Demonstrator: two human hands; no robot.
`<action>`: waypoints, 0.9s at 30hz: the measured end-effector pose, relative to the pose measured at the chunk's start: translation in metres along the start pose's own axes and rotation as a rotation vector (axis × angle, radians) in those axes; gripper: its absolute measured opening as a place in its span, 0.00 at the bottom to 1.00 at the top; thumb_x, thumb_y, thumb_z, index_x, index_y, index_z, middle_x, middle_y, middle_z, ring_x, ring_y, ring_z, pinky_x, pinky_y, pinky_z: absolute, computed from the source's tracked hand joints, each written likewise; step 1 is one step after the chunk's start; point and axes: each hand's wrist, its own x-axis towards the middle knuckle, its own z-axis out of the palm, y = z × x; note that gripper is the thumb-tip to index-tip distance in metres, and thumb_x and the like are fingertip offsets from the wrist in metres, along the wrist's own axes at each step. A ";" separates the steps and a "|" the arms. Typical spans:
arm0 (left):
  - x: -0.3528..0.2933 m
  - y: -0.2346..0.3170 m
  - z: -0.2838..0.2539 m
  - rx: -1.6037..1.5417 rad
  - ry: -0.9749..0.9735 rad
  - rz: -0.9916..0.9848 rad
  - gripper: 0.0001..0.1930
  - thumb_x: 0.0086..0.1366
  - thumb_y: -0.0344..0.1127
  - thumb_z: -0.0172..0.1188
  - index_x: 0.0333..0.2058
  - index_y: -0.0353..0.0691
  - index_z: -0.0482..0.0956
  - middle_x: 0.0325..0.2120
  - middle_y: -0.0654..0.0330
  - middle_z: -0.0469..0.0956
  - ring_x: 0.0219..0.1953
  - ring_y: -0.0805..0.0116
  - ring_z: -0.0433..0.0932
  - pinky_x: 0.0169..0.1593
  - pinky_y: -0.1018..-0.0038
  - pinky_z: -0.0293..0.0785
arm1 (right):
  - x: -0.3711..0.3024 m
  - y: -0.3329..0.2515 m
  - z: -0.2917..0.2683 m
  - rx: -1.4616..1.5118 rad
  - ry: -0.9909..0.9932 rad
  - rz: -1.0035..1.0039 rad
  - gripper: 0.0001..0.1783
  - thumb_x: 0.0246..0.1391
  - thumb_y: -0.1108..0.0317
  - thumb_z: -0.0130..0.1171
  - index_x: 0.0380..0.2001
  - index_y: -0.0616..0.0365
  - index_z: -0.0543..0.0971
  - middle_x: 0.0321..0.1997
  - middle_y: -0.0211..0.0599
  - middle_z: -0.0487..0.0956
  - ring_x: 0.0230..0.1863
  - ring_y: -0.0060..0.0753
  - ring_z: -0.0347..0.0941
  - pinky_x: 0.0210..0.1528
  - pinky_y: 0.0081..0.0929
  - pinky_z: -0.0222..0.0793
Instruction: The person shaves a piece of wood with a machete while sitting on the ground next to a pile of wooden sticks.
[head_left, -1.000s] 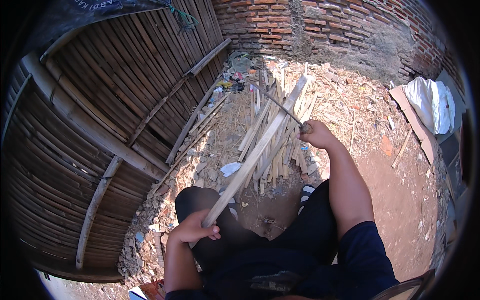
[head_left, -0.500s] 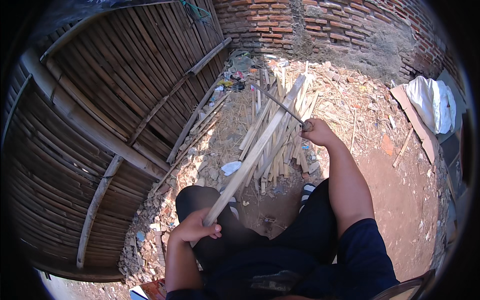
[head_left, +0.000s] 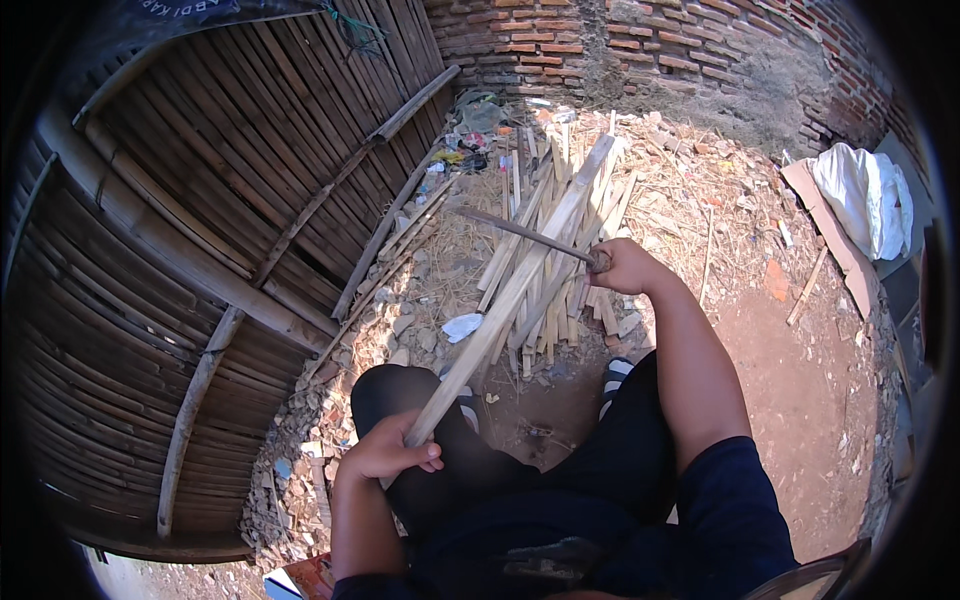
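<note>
Head view: you hold a long bamboo strip [head_left: 510, 290] and a blade [head_left: 520, 235] over a heap of split bamboo.

Your left hand [head_left: 385, 452] is closed around the strip's near end above your knee; the strip slants up and away toward the bamboo pile [head_left: 560, 250] on the dirt ground [head_left: 800, 390]. Your right hand [head_left: 625, 265] is clenched on the blade's handle, the blade lying across the strip. A bamboo wall [head_left: 200, 200] stands at your left, a brick wall [head_left: 650, 50] beyond the pile.
</note>
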 end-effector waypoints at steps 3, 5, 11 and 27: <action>0.000 -0.003 0.001 0.034 0.014 -0.004 0.28 0.63 0.37 0.72 0.55 0.32 0.70 0.35 0.57 0.79 0.38 0.61 0.86 0.42 0.68 0.84 | 0.003 0.009 -0.011 0.108 0.218 0.123 0.20 0.47 0.57 0.73 0.40 0.58 0.84 0.35 0.48 0.84 0.40 0.47 0.81 0.47 0.40 0.75; -0.001 -0.007 -0.004 0.035 -0.002 -0.009 0.32 0.64 0.34 0.70 0.63 0.32 0.67 0.36 0.56 0.79 0.38 0.64 0.85 0.41 0.70 0.84 | 0.001 0.004 -0.012 0.083 0.201 0.092 0.20 0.47 0.57 0.72 0.40 0.58 0.84 0.35 0.49 0.84 0.41 0.48 0.81 0.47 0.40 0.75; -0.002 -0.014 -0.007 -0.014 -0.015 0.001 0.28 0.64 0.35 0.70 0.58 0.32 0.69 0.36 0.57 0.78 0.38 0.61 0.85 0.41 0.68 0.84 | -0.025 -0.064 0.006 -0.233 -0.112 -0.152 0.20 0.47 0.55 0.71 0.40 0.57 0.84 0.38 0.51 0.83 0.45 0.54 0.80 0.48 0.43 0.75; -0.003 -0.007 -0.003 -0.043 -0.006 0.012 0.25 0.63 0.37 0.71 0.52 0.33 0.71 0.34 0.58 0.78 0.38 0.60 0.86 0.41 0.68 0.84 | -0.016 -0.033 0.002 -0.094 0.026 -0.109 0.24 0.47 0.54 0.72 0.43 0.58 0.84 0.39 0.52 0.84 0.45 0.55 0.81 0.50 0.44 0.75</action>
